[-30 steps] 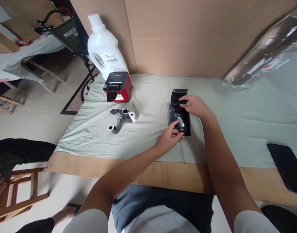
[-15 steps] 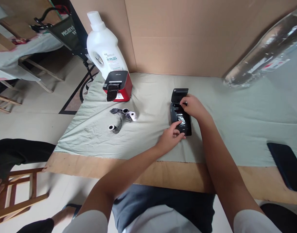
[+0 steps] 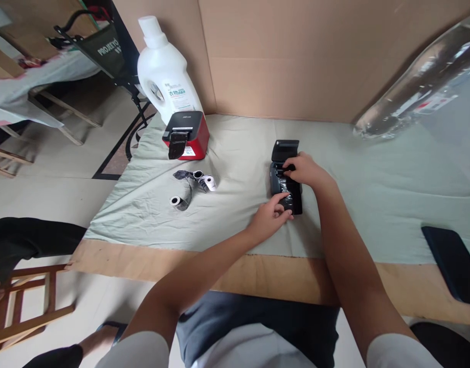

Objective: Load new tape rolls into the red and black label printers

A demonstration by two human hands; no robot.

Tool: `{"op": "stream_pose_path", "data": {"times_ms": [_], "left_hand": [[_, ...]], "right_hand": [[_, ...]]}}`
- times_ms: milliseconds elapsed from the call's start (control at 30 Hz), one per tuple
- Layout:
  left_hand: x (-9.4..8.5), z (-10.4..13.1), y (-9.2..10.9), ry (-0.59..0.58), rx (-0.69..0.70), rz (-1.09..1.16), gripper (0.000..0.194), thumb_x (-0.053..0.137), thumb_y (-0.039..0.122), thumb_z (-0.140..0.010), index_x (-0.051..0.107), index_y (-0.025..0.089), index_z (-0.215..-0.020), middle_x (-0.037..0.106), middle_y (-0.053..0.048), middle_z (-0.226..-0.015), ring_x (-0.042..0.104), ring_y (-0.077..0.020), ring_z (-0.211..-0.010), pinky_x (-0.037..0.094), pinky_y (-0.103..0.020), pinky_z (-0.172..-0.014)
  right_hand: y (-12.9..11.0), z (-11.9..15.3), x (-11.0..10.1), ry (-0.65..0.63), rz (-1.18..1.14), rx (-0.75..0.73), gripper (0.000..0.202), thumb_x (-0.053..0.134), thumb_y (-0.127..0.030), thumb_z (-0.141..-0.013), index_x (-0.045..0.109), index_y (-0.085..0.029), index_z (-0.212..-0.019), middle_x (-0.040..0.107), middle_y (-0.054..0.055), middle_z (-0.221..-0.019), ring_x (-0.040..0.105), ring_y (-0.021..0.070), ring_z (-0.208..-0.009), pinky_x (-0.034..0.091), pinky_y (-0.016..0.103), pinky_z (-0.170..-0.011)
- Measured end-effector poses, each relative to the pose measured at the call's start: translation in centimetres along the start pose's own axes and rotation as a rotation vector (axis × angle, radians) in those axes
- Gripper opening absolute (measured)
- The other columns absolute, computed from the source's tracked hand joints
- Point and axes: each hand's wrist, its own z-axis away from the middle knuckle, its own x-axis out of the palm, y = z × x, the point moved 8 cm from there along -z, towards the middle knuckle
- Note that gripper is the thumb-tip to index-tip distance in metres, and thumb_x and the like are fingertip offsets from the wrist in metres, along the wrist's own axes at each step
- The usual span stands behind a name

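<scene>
A small black portable printer (image 3: 273,179) lies on the cloth with its hinged lid (image 3: 285,150) raised at the far end. A shiny dark paper strip (image 3: 287,188) runs over its near half. My left hand (image 3: 268,217) holds the near end, index finger on the strip and thumb at the edge. Over the opened compartment by the lid, my right hand (image 3: 306,169) has its fingers bent inside; what they pinch is hidden. Further left lie small paper rolls (image 3: 177,201) with dark, partly unrolled paper.
A red and black label printer (image 3: 199,137) with a dark strip hanging out stands before a white detergent bottle (image 3: 169,71). A phone (image 3: 451,263) lies at the right edge. Cardboard (image 3: 281,66) closes off the back; a plastic-wrapped bundle (image 3: 407,82) leans there. Another person's hand shows lower left.
My right hand has shifted slightly, its fingers reaching lower into the printer's compartment. The dark strip lies differently under my left fingers, which stay in place.
</scene>
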Motion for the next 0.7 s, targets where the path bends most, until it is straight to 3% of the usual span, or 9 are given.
{"op": "stream_pose_path", "data": {"times_ms": [200,300,367,533,633,700], "left_hand": [[0.0,-0.1,0.0,0.014,-0.018,-0.03,0.047,0.065,0.03,-0.096,0.057,0.021,-0.142,0.067,0.003,-0.08,0.066,-0.011,-0.068,0.038,-0.02,-0.06],[0.2,0.0,0.3,-0.023,-0.003,-0.066,0.045,0.064,0.029,-0.095,0.059,0.02,-0.139,0.069,0.004,-0.079,0.053,-0.0078,-0.057,0.037,-0.02,-0.058],[0.3,0.1,0.7,-0.046,0.027,-0.081,0.043,0.063,0.027,-0.095,0.06,0.019,-0.137,0.071,0.003,-0.078,0.045,-0.0073,-0.054,0.038,-0.021,-0.059],[-0.3,0.1,0.6,0.029,0.036,-0.082,0.04,0.061,0.031,-0.096,0.068,0.02,-0.133,0.072,0.0,-0.087,0.051,-0.0088,-0.058,0.04,-0.023,-0.061],[-0.4,0.1,0.5,0.046,0.037,-0.157,0.036,0.065,0.034,-0.094,0.075,0.021,-0.126,0.077,-0.002,-0.095,0.047,-0.0087,-0.057,0.041,-0.024,-0.062],[-0.1,0.1,0.6,0.017,0.051,-0.161,0.033,0.064,0.033,-0.095,0.077,0.02,-0.122,0.08,-0.003,-0.096,0.049,-0.0099,-0.06,0.043,-0.024,-0.064]], "right_hand": [[-0.8,0.8,-0.7,0.103,0.012,0.04,0.021,0.073,-0.023,-0.083,0.074,-0.019,-0.104,0.062,0.014,-0.112,0.062,0.0317,-0.107,0.055,0.046,-0.095],[-0.5,1.1,-1.5,0.168,0.018,0.119,0.023,0.078,-0.03,-0.08,0.068,-0.02,-0.098,0.063,0.013,-0.104,0.061,0.0322,-0.102,0.055,0.046,-0.088],[0.0,1.3,-1.7,0.189,0.01,0.174,0.032,0.081,-0.035,-0.077,0.065,-0.02,-0.1,0.063,0.012,-0.103,0.061,0.0333,-0.102,0.055,0.047,-0.088],[2.2,1.4,-1.8,0.255,-0.101,0.283,0.062,0.088,-0.047,-0.067,0.062,-0.019,-0.115,0.064,0.015,-0.113,0.063,0.0338,-0.1,0.055,0.048,-0.087],[2.7,1.1,-1.5,0.247,-0.185,0.27,0.085,0.089,-0.046,-0.065,0.055,-0.015,-0.137,0.063,0.019,-0.129,0.064,0.0349,-0.109,0.055,0.047,-0.093],[2.4,0.9,-1.5,0.253,-0.258,0.214,0.097,0.085,-0.046,-0.071,0.043,-0.015,-0.153,0.058,0.021,-0.145,0.064,0.0332,-0.112,0.054,0.045,-0.096]]}}
